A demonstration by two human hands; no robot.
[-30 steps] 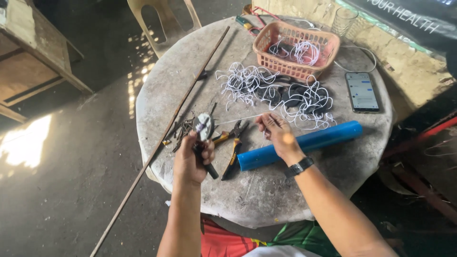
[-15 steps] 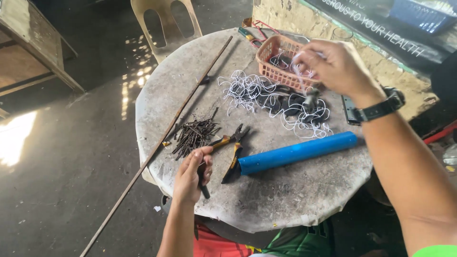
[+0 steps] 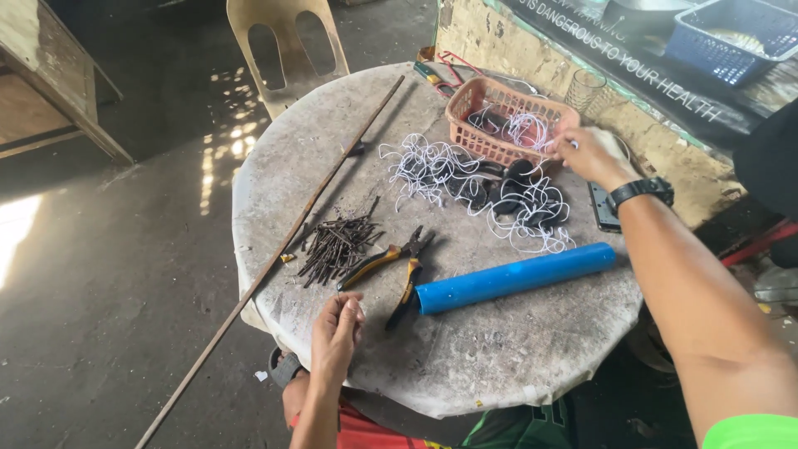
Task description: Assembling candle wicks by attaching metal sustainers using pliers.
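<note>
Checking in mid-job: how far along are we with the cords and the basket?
Done: some white cords with black pieces already lie in the pink basket. In hand: the right hand is at the basket rim among those cords; the left hand rests by the nails, fingertips pinched, contents unclear. Left: a larger tangle of cords lies on the table; the pliers and blue pipe lie untouched.
</note>
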